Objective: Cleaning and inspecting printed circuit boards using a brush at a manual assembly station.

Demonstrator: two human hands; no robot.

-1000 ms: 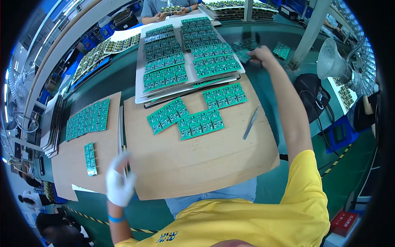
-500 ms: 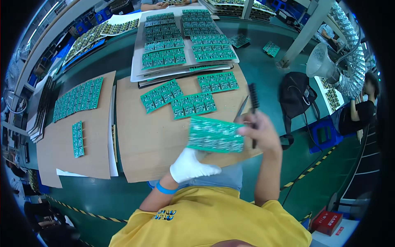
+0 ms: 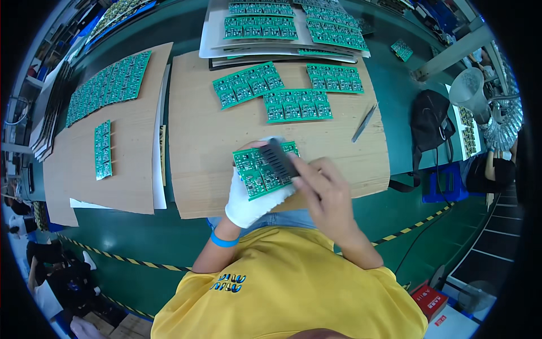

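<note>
In the head view, the gloved left hand (image 3: 248, 202) grips the green circuit board (image 3: 247, 167) from beneath, above the cardboard (image 3: 197, 135), apparently leaving its component face accessible to the black brush (image 3: 276, 160) pinched in the bare right hand (image 3: 328, 195).

The gloved left hand (image 3: 247, 203), empty a second ago by the cardboard's (image 3: 209, 141) left edge, now supports the green circuit board (image 3: 254, 177) from below. The right hand (image 3: 329, 194), then reaching across the worktop (image 3: 395, 85), now holds the black brush (image 3: 277, 160), beside the board half a second ago, slanted over its face.
</note>
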